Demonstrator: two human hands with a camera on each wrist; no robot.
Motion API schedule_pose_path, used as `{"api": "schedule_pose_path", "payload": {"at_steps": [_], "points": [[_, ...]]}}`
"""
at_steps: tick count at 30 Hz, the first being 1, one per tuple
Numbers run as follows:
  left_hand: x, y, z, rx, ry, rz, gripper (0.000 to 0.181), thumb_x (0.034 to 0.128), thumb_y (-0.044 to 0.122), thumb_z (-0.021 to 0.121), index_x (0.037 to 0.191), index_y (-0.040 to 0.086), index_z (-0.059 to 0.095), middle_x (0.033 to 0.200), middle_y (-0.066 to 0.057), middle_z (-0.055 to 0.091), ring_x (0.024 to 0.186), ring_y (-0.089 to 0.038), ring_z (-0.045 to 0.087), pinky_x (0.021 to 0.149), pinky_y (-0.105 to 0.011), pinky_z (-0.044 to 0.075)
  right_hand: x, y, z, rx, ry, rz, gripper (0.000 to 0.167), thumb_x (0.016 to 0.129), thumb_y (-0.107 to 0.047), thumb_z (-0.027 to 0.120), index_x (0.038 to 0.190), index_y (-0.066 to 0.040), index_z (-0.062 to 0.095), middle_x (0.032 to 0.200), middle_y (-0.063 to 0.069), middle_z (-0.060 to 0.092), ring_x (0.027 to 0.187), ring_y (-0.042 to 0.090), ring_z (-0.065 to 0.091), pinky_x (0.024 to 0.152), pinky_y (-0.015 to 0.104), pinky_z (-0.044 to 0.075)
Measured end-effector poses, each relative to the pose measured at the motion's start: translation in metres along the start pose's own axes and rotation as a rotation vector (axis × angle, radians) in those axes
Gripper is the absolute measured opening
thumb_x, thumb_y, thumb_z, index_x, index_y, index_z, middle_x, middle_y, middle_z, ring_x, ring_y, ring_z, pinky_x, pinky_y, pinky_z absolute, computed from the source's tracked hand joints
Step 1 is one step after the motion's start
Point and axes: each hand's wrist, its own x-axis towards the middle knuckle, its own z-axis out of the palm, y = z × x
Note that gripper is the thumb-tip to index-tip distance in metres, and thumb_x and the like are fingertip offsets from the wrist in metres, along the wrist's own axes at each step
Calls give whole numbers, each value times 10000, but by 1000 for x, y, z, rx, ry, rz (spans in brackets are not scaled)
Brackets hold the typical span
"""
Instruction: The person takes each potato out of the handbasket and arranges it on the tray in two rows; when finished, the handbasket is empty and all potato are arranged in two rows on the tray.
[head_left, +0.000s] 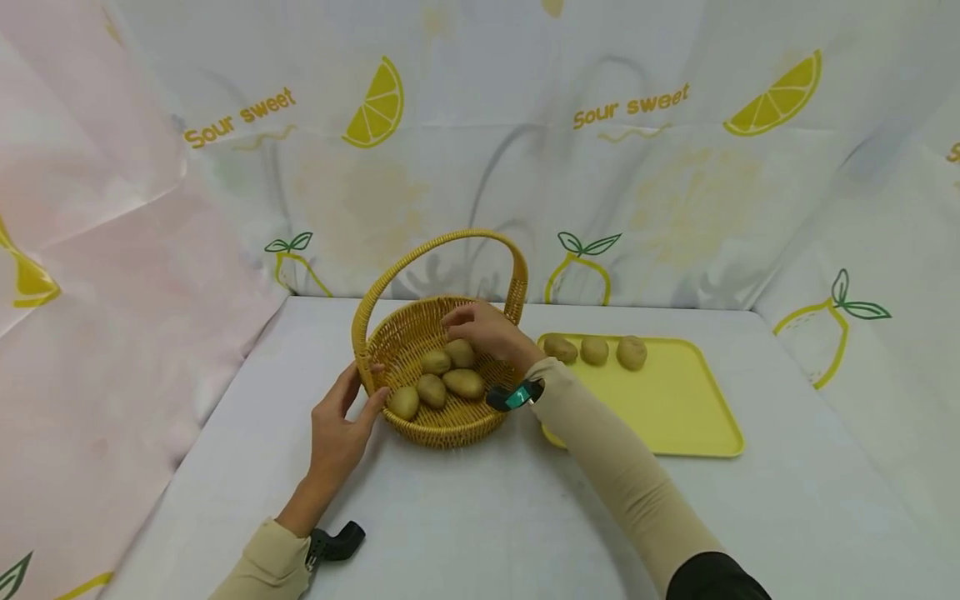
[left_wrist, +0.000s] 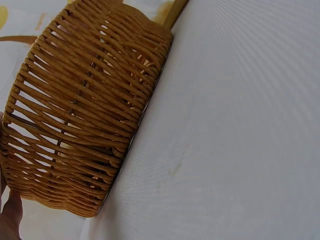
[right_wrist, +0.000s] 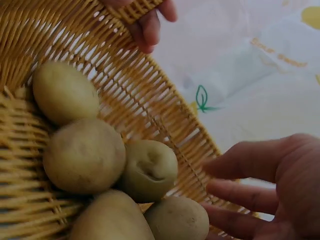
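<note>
A round, yellow-brown woven basket (head_left: 446, 435) with its tall handle (head_left: 480, 233) arching up stands at the centre of the head frame, gripped at its left rim by the left hand (head_left: 341, 429). Five smooth, pale brown potatoes (head_left: 432, 391) lie inside, three along the lower row and two above (one, at the row's right, looks longest). The right hand (head_left: 495, 335), fingers apart, is just beside the uppermost. Three more potatoes (head_left: 595, 350) line the upper left edge of a yellow tray (head_left: 652, 408), right of centre.
</note>
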Motion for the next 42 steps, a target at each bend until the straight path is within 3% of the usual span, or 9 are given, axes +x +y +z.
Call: {"api": "schedule_pose_path", "payload": {"at_steps": [4,10,15,20,28,34,38,42], "points": [[1,1,0,-3,-1,8,511,903,-189,699,1389,-143,550,1266,-234,675,1307,-478,540,1133,-305,421,2,2,4,-68,-80,-65,415,955,-9,681,1363,54,640,1362,218,627,1220,291,605,988,340,532],[1,0,0,-5,3,14,513,899,-194,698,1388,-140,553,1261,-238,676,1303,-481,543,1128,-289,424,5,5,3,-140,-101,-81,440,911,78,691,1349,79,639,1353,223,637,1247,335,602,1019,352,526],[1,0,0,1,0,17,515,895,-201,697,1386,-139,553,1250,-262,670,1291,-506,540,1125,-282,423,4,9,1,-180,-81,-9,414,917,6,723,1324,61,672,1309,174,676,1248,306,604,1039,360,515],[1,0,0,-1,-4,14,502,898,-201,692,1378,-146,554,1236,-288,664,1287,-510,542,1124,-285,425,5,13,0,-197,-63,29,274,986,-92,689,1221,34,751,1292,145,689,1187,264,625,938,321,552],[0,0,0,7,-1,14,496,902,-193,694,1376,-144,558,1252,-241,676,1296,-489,545,1126,-285,423,3,13,-2,-245,-130,-3,249,946,-101,730,1183,-41,781,1198,108,722,1132,253,655,923,328,563],[0,0,0,10,1,20,506,898,-195,698,1380,-144,554,1252,-258,673,1292,-500,543,1123,-280,424,6,15,0,-307,-186,-64,337,856,-97,852,1167,2,771,1082,82,752,1029,227,681,888,304,567],[0,0,0,16,1,23,519,893,-195,703,1385,-148,548,1256,-252,674,1287,-518,537,1122,-276,422,7,17,2,-306,-181,-72,336,815,-107,896,1118,-29,775,995,50,749,934,185,674,817,286,564],[0,-1,0,17,2,25,519,894,-194,703,1387,-145,549,1258,-242,677,1291,-506,541,1124,-279,422,7,18,3,-268,-134,-74,352,807,-126,910,1114,-63,751,1034,74,727,939,224,668,802,325,567]]}}
